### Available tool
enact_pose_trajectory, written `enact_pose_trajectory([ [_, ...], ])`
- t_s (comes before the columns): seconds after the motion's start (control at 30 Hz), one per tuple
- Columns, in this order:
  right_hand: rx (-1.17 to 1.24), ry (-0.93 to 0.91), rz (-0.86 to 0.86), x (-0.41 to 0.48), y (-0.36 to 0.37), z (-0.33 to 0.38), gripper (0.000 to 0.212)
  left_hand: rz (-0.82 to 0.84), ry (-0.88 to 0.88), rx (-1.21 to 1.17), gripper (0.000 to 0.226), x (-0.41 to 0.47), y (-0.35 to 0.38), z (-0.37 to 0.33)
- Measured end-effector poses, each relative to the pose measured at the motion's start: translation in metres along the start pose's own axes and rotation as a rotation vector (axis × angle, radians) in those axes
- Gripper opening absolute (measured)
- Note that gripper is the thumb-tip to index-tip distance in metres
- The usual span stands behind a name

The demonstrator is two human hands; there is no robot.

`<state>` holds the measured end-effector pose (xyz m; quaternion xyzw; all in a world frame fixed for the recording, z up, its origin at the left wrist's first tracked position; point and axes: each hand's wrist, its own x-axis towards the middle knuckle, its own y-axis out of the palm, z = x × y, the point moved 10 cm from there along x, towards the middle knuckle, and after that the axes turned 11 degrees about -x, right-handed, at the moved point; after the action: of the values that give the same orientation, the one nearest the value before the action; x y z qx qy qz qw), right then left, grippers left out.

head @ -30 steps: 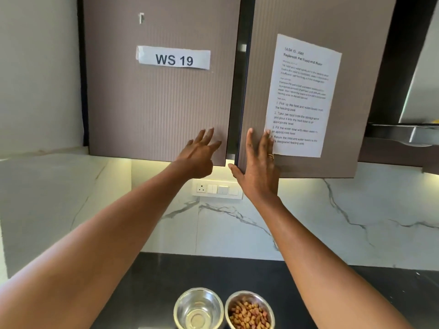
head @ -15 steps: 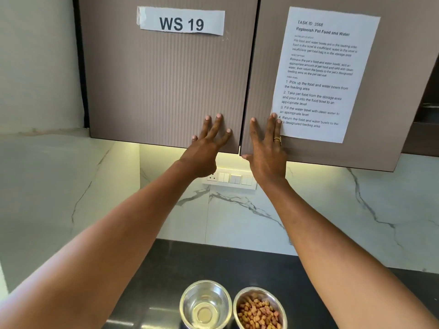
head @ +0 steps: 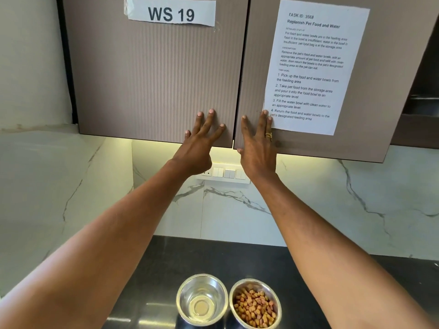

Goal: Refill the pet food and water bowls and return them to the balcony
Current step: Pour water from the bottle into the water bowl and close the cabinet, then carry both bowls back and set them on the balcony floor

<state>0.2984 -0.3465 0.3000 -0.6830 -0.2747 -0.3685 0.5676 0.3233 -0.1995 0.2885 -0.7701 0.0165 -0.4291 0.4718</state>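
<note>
- Head view: the left hand (head: 199,148) lies flat with its fingers spread wide against the lower right corner of the left ribbed taupe wall-cupboard door (head: 152,74), holding nothing.
- The right hand (head: 257,148) lies flat too, fingers wide and empty, on the lower left corner of the right ribbed taupe wall-cupboard door (head: 256,67); a gold ring (head: 268,136) sits on one finger.
- The two doors meet at a thin dark seam between the hands and look closed.
- A white paper label reading "WS 19" (head: 171,13) is stuck near the top of the left door.
- A white printed task sheet headed "Replenish Pet Food and Water" (head: 313,67) is stuck on the right door; the right hand's fingertips touch its lower left edge.
- Under the cupboards, a white switch-and-socket panel (head: 225,173) is set in the white grey-veined marble wall (head: 332,210), partly hidden by both wrists.
- On the black glossy countertop (head: 213,255) at the bottom of the view stand two round shiny steel bowls, just beside each other.
- The steel water bowl (head: 202,299), on the left, holds clear water.
- The steel food bowl (head: 255,302), on the right, holds brown and orange kibble (head: 255,307); its lower rim is cut off by the picture edge.
- Both bowls stand between the two forearms, well below the hands.
</note>
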Motion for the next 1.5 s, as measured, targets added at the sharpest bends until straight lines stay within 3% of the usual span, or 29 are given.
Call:
enact_pose_trajectory([
  [0.2, 0.171, -0.025, 0.082, -0.074, 0.008, 0.003, 0.068, -0.148, -0.061, -0.086, 0.077, -0.069, 0.036, 0.006],
  [0.5, 0.265, 0.064, 0.502, -0.246, 0.093, -0.029, 0.058, 0.104, -0.426, -0.328, 0.061, -0.229, 0.155, 0.044],
  [0.73, 0.37, 0.421, 0.692, -0.354, 0.136, -0.087, 0.047, 0.243, -0.762, -0.508, 0.057, -0.329, 0.218, 0.073],
  [0.87, 0.395, 0.571, 0.778, -0.392, 0.175, -0.119, 0.046, 0.208, -0.939, -0.525, 0.049, -0.363, 0.242, 0.089],
  [0.97, 0.369, 0.677, 0.814, -0.411, 0.2, -0.141, 0.044, 0.163, -1.194, -0.562, 0.054, -0.398, 0.263, 0.107],
  [1.1, 0.37, 0.819, 0.873, -0.439, 0.228, -0.154, 0.042, 0.097, -1.481, -0.678, 0.035, -0.429, 0.291, 0.115],
  [1.23, 0.431, 0.947, 1.012, -0.473, 0.257, -0.152, 0.037, 0.111, -1.583, -0.869, 0.027, -0.438, 0.323, 0.106],
  [1.33, 0.487, 0.917, 1.089, -0.479, 0.27, -0.145, 0.024, 0.129, -1.612, -0.901, 0.032, -0.437, 0.337, 0.102],
  [1.5, 0.552, 0.952, 1.138, -0.483, 0.281, -0.147, 0.021, 0.138, -1.619, -0.921, 0.033, -0.43, 0.354, 0.1],
])
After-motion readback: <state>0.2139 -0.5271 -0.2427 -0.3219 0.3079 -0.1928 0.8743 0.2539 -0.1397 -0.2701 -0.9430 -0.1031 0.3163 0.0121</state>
